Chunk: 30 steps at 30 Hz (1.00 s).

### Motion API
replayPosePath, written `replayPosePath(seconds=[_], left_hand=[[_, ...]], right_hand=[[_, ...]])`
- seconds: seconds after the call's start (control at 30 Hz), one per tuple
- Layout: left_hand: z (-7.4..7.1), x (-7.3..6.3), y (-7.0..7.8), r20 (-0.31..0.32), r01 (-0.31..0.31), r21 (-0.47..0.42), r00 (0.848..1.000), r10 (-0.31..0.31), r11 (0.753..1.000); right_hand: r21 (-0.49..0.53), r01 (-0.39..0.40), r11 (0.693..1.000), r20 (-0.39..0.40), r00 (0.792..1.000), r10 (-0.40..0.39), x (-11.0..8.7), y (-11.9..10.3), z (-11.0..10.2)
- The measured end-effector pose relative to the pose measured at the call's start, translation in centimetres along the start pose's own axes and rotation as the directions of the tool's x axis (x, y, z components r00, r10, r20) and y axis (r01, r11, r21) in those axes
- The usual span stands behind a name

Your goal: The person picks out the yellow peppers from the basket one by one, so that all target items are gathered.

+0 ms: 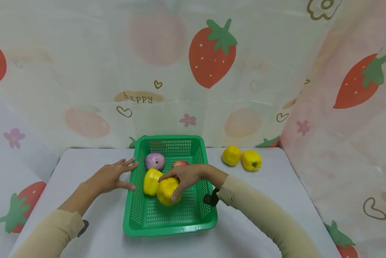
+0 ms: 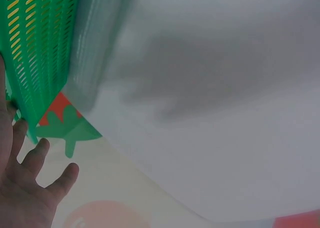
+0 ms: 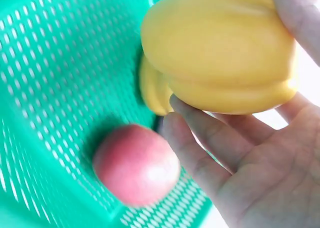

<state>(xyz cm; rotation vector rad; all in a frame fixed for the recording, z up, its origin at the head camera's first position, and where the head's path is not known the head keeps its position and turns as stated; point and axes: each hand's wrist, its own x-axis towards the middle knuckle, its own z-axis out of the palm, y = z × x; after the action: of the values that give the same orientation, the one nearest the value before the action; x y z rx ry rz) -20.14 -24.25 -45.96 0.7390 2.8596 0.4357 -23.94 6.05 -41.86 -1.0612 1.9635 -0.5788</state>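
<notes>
In the head view, my right hand (image 1: 188, 176) grips a yellow bell pepper (image 1: 168, 192) inside the green plastic basket (image 1: 170, 231), thumb on the near side and fingers across the top. The right wrist view shows the same pepper (image 3: 225, 48) between thumb and fingers. A second yellow pepper (image 1: 151, 182) lies in the basket just left of it. Behind them are a purple round vegetable (image 1: 155, 161) and a red fruit (image 1: 180, 163), partly covered by my right hand. At the basket's left rim, my left hand (image 1: 110, 177) has its fingers spread, fingertips at the edge.
Two more yellow peppers, one on the left (image 1: 231, 155) and one on the right (image 1: 251, 160), lie on the white table (image 1: 260, 208) to the right of the basket. A strawberry-print curtain (image 1: 167, 71) stands behind the table and along its sides.
</notes>
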Motion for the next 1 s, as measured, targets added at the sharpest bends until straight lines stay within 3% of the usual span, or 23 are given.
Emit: replayPosePath(seconds=[0.17, 0.57, 0.7, 1.0], left_hand=[[0.0, 0.1, 0.0, -0.005, -0.009, 0.005, 1.0, 0.009, 1.0], [-0.1, 0.1, 0.2, -0.002, 0.0, -0.006, 1.0, 0.0, 1.0], [-0.1, 0.1, 0.3, 0.002, 0.0, -0.003, 1.0, 0.0, 1.0], [-0.1, 0.1, 0.3, 0.005, 0.006, 0.004, 1.0, -0.006, 1.0]], right_hand=[[0.073, 0.032, 0.997, -0.072, 0.997, -0.027, -2.6, 0.2, -2.2], [0.136, -0.007, 0.991, -0.245, 0.969, 0.04, -9.4, 2.4, -6.3], [0.126, -0.052, 0.991, -0.307, 0.948, 0.089, -11.6, 4.0, -7.0], [0.175, -0.202, 0.964, -0.407, 0.876, 0.258, -16.0, 8.8, -6.9]])
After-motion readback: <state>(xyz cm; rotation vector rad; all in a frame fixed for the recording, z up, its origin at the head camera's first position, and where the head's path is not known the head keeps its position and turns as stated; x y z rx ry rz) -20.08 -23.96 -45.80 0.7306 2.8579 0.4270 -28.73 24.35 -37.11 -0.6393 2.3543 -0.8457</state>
